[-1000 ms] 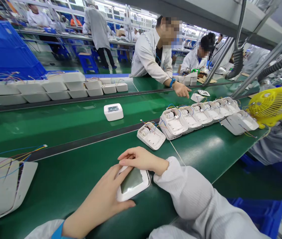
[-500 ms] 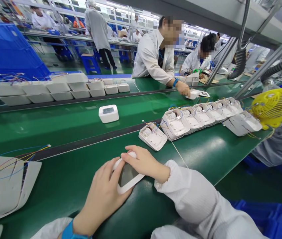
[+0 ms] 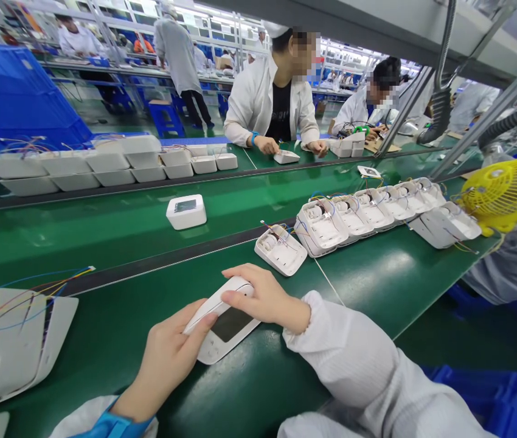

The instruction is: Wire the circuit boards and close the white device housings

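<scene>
Between my hands is a white device with a grey screen (image 3: 232, 326), tilted so that its face and its long white side both show. My left hand (image 3: 179, 344) grips the near left end, thumb on the front edge and fingers behind, partly hidden. At the far right end my right hand (image 3: 263, 297) is closed round the corner, its thumb on the top edge. Beyond my right hand a single open white housing (image 3: 281, 249) with wires lies on the green table.
A row of white housings with wires (image 3: 359, 216) runs to a yellow fan (image 3: 507, 193). More stacked housings (image 3: 3, 347) stand at left. A finished-looking white device (image 3: 186, 212) sits on the green belt (image 3: 103, 225). Across it, a co-worker (image 3: 277, 103) handles a white housing (image 3: 286, 157).
My left hand has shifted its grip toward the device's left end, and the device has tilted, showing its side. The device on the belt has moved left. The co-worker has drawn back with a white housing.
</scene>
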Motion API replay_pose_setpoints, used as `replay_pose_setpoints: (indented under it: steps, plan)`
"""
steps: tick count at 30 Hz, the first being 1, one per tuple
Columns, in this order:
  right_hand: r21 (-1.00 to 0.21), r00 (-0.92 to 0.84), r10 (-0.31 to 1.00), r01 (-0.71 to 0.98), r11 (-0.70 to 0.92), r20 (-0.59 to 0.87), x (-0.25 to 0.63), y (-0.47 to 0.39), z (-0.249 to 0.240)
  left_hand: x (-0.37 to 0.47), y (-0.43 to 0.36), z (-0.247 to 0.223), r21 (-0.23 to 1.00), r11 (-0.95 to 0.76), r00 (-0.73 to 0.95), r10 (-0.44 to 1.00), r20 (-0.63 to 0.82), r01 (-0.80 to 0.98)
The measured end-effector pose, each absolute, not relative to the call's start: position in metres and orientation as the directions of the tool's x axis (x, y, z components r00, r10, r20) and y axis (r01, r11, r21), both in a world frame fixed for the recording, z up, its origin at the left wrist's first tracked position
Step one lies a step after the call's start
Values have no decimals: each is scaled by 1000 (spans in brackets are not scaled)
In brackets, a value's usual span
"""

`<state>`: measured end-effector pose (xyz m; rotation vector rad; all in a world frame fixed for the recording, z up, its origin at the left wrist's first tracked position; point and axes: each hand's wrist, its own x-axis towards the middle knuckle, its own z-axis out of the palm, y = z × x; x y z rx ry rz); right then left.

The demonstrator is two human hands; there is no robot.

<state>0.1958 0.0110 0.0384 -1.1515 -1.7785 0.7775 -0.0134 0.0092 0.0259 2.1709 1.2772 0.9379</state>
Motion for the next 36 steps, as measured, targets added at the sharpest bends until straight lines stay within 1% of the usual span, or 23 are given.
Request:
replay_pose_setpoints:
  steps: [3,5,10,14,17,20,23,26,29,31,34,36]
  plan:
    - [-834,-168,938,429,347,304,193,8,39,-13,6,28,633,-462,353,886,301,621]
    - [-817,-132,938,462,346,322,192,6,40,-13,5,29,617,-473,366,880,302,628]
    - [-746,-107,904,529,404,413,191,5,39,-13,4,27,572,-542,395,840,372,616]
    - [-697,-123,895,585,415,429,193,8,38,-11,-2,24,534,-588,416,809,416,608]
    - [-685,-114,897,607,403,427,194,9,37,-10,-7,22,535,-596,421,802,423,599]
    - [-699,-110,897,589,407,429,194,11,36,-10,-7,21,548,-599,423,801,424,584]
    - [-743,-136,887,498,446,441,195,12,33,-10,-4,21,585,-572,401,820,408,574]
    - [-787,-145,891,423,450,431,196,13,29,-10,0,22,688,-467,313,884,347,555]
    - [-802,-156,928,469,370,337,196,15,27,-11,2,23,811,-337,216,940,263,478]
    - [-779,-182,941,528,338,285,197,17,28,-11,2,23,862,-294,212,952,222,413]
    - [-741,-219,938,576,346,268,199,18,30,-9,-1,23,893,-275,238,951,198,356]
    - [-742,-221,937,573,349,270,200,19,30,-8,-2,23,897,-278,249,948,199,343]
